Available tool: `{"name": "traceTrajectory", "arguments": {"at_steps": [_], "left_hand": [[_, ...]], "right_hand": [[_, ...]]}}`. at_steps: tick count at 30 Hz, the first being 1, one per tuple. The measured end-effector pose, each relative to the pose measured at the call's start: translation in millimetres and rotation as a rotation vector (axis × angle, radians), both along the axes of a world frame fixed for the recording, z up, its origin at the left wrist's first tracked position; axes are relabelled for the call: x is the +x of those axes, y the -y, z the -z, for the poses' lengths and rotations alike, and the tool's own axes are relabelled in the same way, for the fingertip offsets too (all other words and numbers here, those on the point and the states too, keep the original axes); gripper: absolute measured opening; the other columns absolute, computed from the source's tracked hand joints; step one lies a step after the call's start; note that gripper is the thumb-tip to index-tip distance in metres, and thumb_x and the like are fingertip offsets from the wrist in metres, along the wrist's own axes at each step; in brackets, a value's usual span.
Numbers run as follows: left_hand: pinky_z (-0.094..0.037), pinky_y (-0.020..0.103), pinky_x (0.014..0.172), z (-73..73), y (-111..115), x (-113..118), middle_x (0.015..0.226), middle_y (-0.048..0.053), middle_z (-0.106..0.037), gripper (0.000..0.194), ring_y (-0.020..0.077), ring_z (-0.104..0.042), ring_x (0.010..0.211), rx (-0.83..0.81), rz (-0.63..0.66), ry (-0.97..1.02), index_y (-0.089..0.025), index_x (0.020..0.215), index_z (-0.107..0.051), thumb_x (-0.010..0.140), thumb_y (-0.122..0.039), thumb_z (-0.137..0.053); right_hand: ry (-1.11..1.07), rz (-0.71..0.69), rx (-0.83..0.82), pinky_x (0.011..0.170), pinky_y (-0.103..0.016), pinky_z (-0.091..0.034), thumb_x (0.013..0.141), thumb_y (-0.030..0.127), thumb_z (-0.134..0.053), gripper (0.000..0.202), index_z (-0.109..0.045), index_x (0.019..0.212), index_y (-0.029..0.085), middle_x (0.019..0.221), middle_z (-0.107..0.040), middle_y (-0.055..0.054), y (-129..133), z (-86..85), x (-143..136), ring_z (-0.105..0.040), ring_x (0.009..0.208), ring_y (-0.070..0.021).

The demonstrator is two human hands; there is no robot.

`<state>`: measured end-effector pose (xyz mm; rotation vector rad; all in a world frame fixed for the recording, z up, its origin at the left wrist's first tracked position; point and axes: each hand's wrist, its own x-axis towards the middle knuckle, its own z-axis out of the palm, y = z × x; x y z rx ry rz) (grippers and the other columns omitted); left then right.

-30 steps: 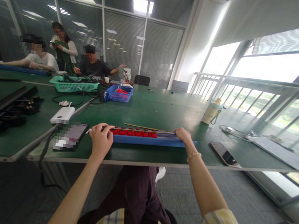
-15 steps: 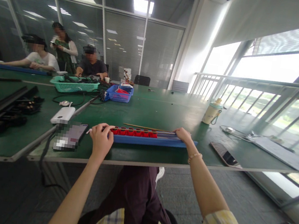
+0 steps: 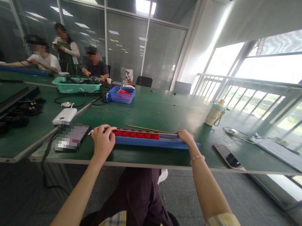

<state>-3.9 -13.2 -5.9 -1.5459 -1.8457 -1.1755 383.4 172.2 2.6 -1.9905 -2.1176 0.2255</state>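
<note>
A long blue tray (image 3: pixel 146 142) lies along the front of the green table, holding a row of red blocks (image 3: pixel 136 133) in its left and middle stretch. My left hand (image 3: pixel 103 139) is closed around the tray's left end, fingers bent over the first blocks. A small white tip (image 3: pixel 90 133) pokes out beside it. At the other end, my right hand (image 3: pixel 185 137) is closed on the tray near greyish strips (image 3: pixel 166 137); its fingertips are partly hidden. Behind the tray, a thin tan rod (image 3: pixel 143 128) reaches toward my right hand.
Left of the tray lie a phone (image 3: pixel 76 136) and a white power bank (image 3: pixel 64 116). Another phone (image 3: pixel 226 155) and a bottle (image 3: pixel 215 113) are to the right. A green basket (image 3: pixel 76 87) and a blue basket (image 3: pixel 121 95) stand farther back. Several people sit or stand beyond.
My hands and the tray hold nearly the same places. The view has shifted very slightly. Across the table, a seated person's hands have moved.
</note>
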Motion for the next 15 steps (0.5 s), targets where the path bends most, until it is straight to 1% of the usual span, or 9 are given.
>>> {"name": "traceTrajectory", "arguments": {"at_steps": [4,7,10,12,15], "left_hand": [[-0.036,0.043,0.090,-0.7,1,1,0.110,0.010,-0.061,0.031,0.0288,-0.048,0.107,0.000,-0.001,-0.003,-0.026,0.100,-0.076,0.090,-0.019,-0.047],[-0.035,0.043,0.090,-1.4,2,1,0.110,0.010,-0.061,0.031,0.0290,-0.048,0.108,-0.001,-0.001,-0.001,-0.026,0.100,-0.075,0.090,-0.019,-0.047],[-0.036,0.043,0.090,-1.6,2,1,0.111,0.010,-0.061,0.031,0.0292,-0.048,0.108,-0.009,0.000,0.008,-0.026,0.100,-0.076,0.090,-0.019,-0.047],[-0.036,0.043,0.090,-1.6,2,1,0.111,0.010,-0.061,0.031,0.0293,-0.048,0.108,-0.015,0.003,0.012,-0.026,0.100,-0.076,0.089,-0.019,-0.047],[-0.036,0.043,0.090,-1.5,2,1,0.111,0.010,-0.061,0.031,0.0293,-0.048,0.108,-0.013,0.003,0.013,-0.026,0.100,-0.076,0.090,-0.019,-0.047]], "right_hand": [[-0.001,-0.008,0.024,0.104,-0.039,-0.043,0.091,0.022,-0.038,0.044,-0.078,0.110,0.028,0.120,-0.073,-0.007,5,-0.7,-2,-0.064,0.117,-0.0260],[-0.063,-0.022,0.068,0.100,-0.034,-0.045,0.088,0.019,-0.039,0.043,-0.078,0.107,0.026,0.115,-0.074,-0.005,6,0.6,-1,-0.065,0.113,-0.0237],[-0.233,-0.082,0.130,0.097,-0.028,-0.046,0.085,0.014,-0.038,0.045,-0.077,0.105,0.024,0.109,-0.075,-0.002,5,3.3,3,-0.065,0.108,-0.0182],[-0.380,-0.139,0.181,0.092,-0.026,-0.048,0.085,0.015,-0.036,0.045,-0.075,0.105,0.020,0.103,-0.075,-0.003,3,4.6,6,-0.065,0.098,-0.0161],[-0.602,-0.252,0.215,0.082,-0.027,-0.050,0.087,0.027,-0.040,0.041,-0.072,0.108,0.015,0.091,-0.073,-0.006,6,3.8,11,-0.063,0.082,-0.0164]]}}
